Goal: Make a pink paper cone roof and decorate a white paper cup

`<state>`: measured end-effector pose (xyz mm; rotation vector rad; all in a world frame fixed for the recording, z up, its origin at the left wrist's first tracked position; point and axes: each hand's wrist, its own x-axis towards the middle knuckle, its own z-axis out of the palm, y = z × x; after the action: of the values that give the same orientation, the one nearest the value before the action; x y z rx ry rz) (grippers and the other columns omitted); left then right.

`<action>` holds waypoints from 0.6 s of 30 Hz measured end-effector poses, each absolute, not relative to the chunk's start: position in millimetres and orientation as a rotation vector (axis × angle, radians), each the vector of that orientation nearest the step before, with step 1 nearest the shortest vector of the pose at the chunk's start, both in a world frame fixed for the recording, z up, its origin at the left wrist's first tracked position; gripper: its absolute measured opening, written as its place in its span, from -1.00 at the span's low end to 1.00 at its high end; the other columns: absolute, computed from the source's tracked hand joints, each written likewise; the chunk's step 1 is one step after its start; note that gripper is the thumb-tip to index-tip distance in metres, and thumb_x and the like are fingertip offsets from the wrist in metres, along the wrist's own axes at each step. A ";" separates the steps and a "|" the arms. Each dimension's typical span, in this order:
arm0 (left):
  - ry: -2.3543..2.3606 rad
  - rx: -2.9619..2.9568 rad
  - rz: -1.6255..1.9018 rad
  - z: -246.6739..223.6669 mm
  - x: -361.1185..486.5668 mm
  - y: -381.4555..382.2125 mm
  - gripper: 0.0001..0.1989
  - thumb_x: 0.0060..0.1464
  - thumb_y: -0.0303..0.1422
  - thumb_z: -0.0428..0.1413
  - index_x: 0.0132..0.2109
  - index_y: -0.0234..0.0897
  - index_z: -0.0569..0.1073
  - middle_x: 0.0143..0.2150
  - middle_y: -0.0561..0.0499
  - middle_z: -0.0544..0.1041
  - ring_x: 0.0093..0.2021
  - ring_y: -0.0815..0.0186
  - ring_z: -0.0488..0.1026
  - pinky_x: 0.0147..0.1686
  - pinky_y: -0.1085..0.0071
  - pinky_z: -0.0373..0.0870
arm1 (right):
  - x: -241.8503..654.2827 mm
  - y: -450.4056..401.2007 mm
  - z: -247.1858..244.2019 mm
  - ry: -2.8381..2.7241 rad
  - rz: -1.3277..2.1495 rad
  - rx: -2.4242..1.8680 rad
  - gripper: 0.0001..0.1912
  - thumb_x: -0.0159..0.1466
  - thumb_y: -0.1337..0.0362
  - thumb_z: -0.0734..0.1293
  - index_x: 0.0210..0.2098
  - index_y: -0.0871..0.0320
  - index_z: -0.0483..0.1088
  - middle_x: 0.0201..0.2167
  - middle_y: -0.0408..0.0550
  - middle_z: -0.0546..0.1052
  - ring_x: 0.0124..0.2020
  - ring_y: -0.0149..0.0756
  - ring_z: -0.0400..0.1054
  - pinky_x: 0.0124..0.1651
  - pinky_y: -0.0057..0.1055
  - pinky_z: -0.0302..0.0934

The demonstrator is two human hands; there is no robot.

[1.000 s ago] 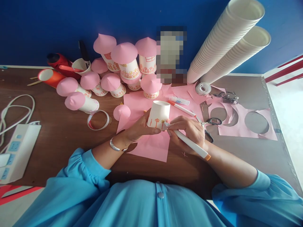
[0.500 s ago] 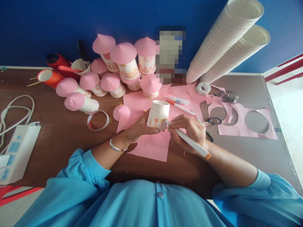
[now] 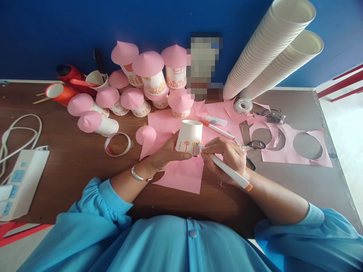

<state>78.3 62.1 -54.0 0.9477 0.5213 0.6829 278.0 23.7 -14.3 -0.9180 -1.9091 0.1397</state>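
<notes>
A white paper cup (image 3: 190, 133) with red and yellow flowers drawn on its lower part is held by my left hand (image 3: 167, 153), thumb across the bottom edge. My right hand (image 3: 227, 156) pinches a white marker (image 3: 231, 170) with an orange end, its tip at the cup's lower right side. Pink paper (image 3: 181, 177) lies beneath both hands. Just beyond the cup stands a small decorated cup with a pink cone roof (image 3: 180, 102). A red-and-white marker (image 3: 218, 129) and a glue stick (image 3: 214, 120) lie to the right of the held cup.
Several pink-roofed cups (image 3: 148, 64) stand at the back left. Two tall stacks of white cups (image 3: 269, 49) lean against the blue wall. Scissors (image 3: 256, 144), a tape roll (image 3: 243, 105) and cut pink paper (image 3: 286, 151) lie right. A power strip (image 3: 25, 181) is at far left.
The held cup has shifted very slightly to the left. Both hands keep their grips, and the marker tip stays at the cup.
</notes>
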 end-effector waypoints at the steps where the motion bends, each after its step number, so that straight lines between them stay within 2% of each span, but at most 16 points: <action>1: 0.513 0.950 0.686 -54.3 78.2 62.2 -0.61 0.04 -0.35 0.39 0.02 -0.19 0.51 -0.12 -0.02 0.64 -0.14 0.26 0.56 -0.10 0.34 0.49 | 277.8 23.6 -14.4 -1.909 0.143 -0.916 -0.84 0.30 0.47 0.33 -0.26 0.08 0.35 -0.50 -0.15 0.55 -0.51 -0.36 0.51 -0.49 -0.47 0.36; 18: 0.530 0.940 0.683 -57.3 77.7 62.3 -0.58 0.03 -0.32 0.40 0.04 -0.19 0.51 -0.10 -0.03 0.62 -0.10 0.21 0.57 -0.06 0.30 0.49 | 279.1 23.3 -13.3 -1.927 0.159 -0.908 -0.85 0.28 0.48 0.34 -0.26 0.10 0.37 -0.50 -0.12 0.56 -0.50 -0.35 0.51 -0.47 -0.48 0.37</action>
<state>77.7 62.3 -57.3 0.9403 0.5301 0.6834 279.1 23.3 -13.3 -0.9077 -1.9275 0.1588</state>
